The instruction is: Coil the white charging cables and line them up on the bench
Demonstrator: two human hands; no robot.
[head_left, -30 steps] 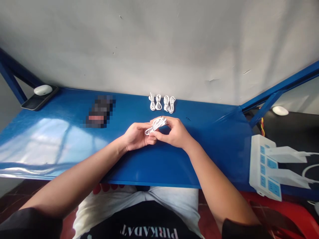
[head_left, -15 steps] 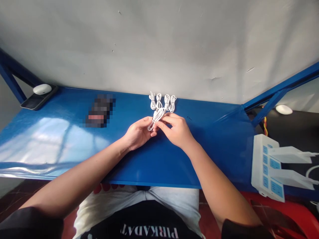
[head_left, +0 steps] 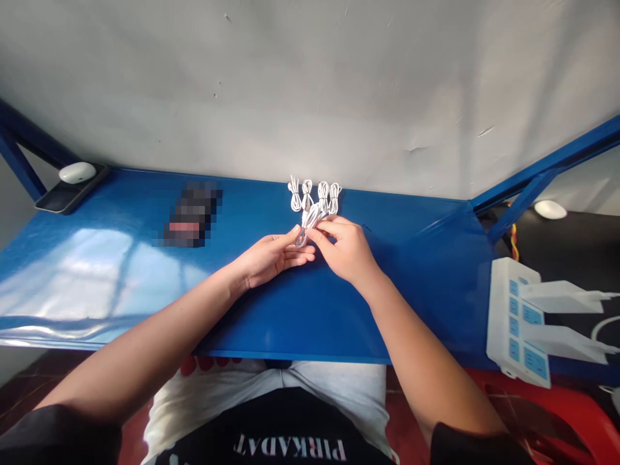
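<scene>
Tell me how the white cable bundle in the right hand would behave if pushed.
The white cable bundle is probably bendy, since it is thin cable gathered into loops. It should be light, being small and slender. Its long, uneven outline suggests sliding rather than rolling.

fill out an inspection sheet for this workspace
Surface: glossy blue tabletop, light reflected at left
Job's things: white coiled cable bundle, held; four white tied cable bundles in a row beyond
Clutter: pixelated dark patch, unidentifiable; white oval object on black rectangular tray
Grip: bare right hand pinches the held bundle; bare left hand at its near end, fingers extended
Cables: white leads from two white block adapters in white power strip
Surroundings: grey wall, blue metal frame, red plastic object
</scene>
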